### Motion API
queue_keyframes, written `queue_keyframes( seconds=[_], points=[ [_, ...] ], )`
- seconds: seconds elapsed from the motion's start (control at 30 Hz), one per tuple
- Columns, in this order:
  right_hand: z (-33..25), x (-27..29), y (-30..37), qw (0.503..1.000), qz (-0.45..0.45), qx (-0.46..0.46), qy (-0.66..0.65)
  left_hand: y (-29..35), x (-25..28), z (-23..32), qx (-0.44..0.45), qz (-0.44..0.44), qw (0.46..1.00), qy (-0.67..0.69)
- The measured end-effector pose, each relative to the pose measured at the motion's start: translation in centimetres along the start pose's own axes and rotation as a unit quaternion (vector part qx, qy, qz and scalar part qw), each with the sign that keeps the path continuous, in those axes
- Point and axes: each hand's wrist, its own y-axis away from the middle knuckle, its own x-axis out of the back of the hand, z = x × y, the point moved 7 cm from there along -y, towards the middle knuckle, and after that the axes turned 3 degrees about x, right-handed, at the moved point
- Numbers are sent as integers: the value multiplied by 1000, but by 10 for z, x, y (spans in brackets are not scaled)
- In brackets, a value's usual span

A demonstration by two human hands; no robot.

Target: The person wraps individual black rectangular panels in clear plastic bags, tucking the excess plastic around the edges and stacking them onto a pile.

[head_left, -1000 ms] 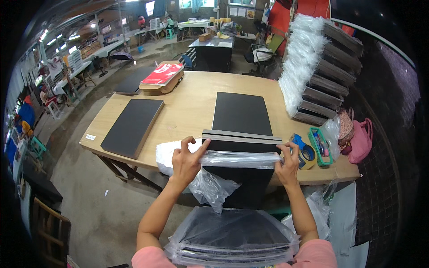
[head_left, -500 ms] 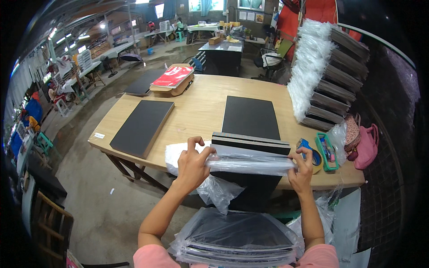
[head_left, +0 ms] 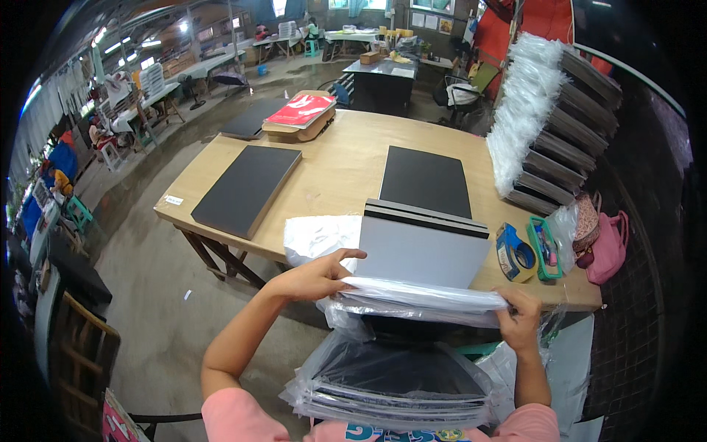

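At 10 o'clock from the hands, a black block [head_left: 247,191] lies on the table [head_left: 339,173] without plastic on its top. The left hand [head_left: 318,278] seems to pinch the left end of the plastic [head_left: 434,297], its index finger standing apart. The board [head_left: 423,254] is at 12 o'clock, at the table's near edge; plastic gathers only at its near end, so I judge the covering partly done, the pale face left bare. The right hand [head_left: 520,318] is clamped on the plastic's right end. The pile [head_left: 549,125] at 1 o'clock looks finished. The board's dark-striped edge points between 12 and 1 o'clock; its long axis I cannot tell. The plastic's long axis runs roughly 9 to 3.
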Motion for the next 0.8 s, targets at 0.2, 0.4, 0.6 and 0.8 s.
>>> queue_keyframes(
  seconds=[0.2, 0.4, 0.6, 0.8],
  points=[
    [92, -62, 41, 747, -127, -398, -517, -30, -30, -106, 160, -95, 906, 380],
    [167, -112, 134, 761, -31, -349, -547, -35, -84, -232, 200, -55, 887, 413],
    [224, -157, 184, 830, -178, -452, -275, -44, -148, -335, 221, 173, 928, 244],
    [291, -194, 207, 884, -132, -376, -243, 10, -108, -370, 170, 515, 824, 163]
  ],
)
